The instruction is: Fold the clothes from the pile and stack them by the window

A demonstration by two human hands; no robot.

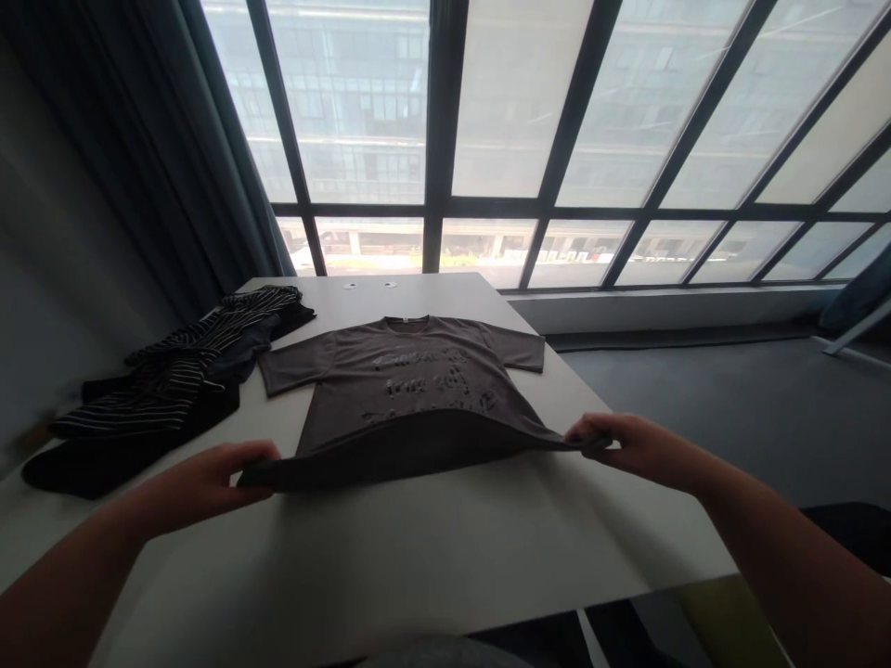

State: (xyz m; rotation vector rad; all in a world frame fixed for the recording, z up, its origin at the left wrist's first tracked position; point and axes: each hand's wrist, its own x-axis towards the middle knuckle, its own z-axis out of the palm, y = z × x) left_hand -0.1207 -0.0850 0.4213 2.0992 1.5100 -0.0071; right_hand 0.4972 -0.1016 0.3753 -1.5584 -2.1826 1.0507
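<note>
A brown T-shirt [404, 380] with printed lettering lies face up on the white table [432, 547], collar pointing toward the window. My left hand [209, 478] is closed on the shirt's bottom left corner. My right hand [623, 443] pinches the bottom right corner. The hem between them is lifted slightly off the table and stretched taut.
A pile of black and striped clothes [167, 385] lies at the table's left side. Two small white discs [368, 285] rest near the far edge. Tall windows [515, 121] stand behind, a dark curtain [139, 148] hangs left, and grey floor [696, 399] lies to the right.
</note>
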